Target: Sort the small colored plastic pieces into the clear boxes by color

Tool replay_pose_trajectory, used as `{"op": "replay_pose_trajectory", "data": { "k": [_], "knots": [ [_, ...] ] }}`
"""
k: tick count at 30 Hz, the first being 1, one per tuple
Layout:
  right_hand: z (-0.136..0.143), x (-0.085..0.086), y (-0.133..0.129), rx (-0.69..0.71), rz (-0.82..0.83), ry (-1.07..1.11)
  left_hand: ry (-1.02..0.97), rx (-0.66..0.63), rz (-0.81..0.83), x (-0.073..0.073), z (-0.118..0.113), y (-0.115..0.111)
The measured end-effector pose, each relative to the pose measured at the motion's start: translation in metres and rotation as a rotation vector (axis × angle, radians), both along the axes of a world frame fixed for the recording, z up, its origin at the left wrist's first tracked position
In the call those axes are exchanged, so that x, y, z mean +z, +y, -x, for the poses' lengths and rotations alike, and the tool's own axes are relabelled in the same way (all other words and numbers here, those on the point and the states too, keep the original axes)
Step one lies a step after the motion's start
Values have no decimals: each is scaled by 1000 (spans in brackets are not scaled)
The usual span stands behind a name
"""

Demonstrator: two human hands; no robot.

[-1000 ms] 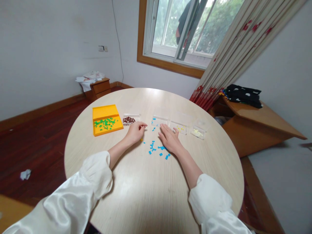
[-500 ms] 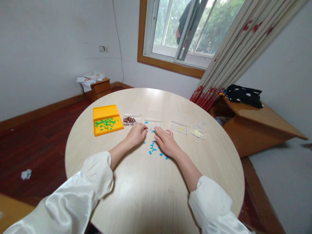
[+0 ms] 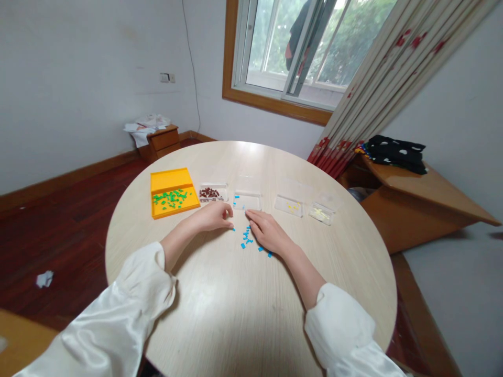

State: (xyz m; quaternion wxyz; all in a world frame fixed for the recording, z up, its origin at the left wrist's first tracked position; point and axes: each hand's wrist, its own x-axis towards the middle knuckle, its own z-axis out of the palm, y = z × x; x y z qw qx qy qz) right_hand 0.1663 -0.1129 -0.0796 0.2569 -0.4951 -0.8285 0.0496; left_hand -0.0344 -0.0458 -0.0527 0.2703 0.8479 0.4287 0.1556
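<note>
My left hand [image 3: 218,215] is over the table left of the blue pieces, thumb and fingers apart, its thumb beside one small blue piece [image 3: 233,229]. Just right of the scattered blue pieces [image 3: 247,236], my right hand [image 3: 269,230] rests palm down with its fingers stretched toward a clear box [image 3: 251,208]. A few blue pieces lie in that box. Green pieces [image 3: 173,198] fill part of an open yellow case [image 3: 170,180] at the left. Dark brown pieces [image 3: 209,192] lie in another clear box behind my left hand.
Two more clear boxes stand to the right, one with small yellow pieces [image 3: 293,206], one with pale yellow pieces [image 3: 321,214]. All are on a round wooden table [image 3: 220,314]. Beyond it are a small cabinet [image 3: 164,140] and a tilted wooden desk [image 3: 412,196].
My left hand has moved left and down, away from the clear box, and its fingers have parted. My right hand has drawn back slightly from the box. One more blue piece shows in it.
</note>
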Motion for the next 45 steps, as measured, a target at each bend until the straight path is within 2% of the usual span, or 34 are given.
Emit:
{"op": "replay_pose_trajectory", "data": {
  "k": [5,11,20,24,27,34,45],
  "knots": [
    [0,3,0,-30,-84,57,-109,-55,93,-4,6,1],
    [3,3,-1,-28,-116,84,-68,-116,47,-7,-2,-5],
    [6,3,-2,-6,-144,130,-78,-70,-34,-8,-6,-7],
    [8,2,-2,-8,-143,163,-146,-14,-35,-9,-11,-9],
    [11,1,-2,-24,-129,220,-266,30,48,-9,-19,-13],
    [17,7,-6,-61,-126,312,-614,57,402,-10,-33,-20],
    [16,8,-7,-37,-277,228,-853,98,706,-11,-31,-20]
  ]
}}
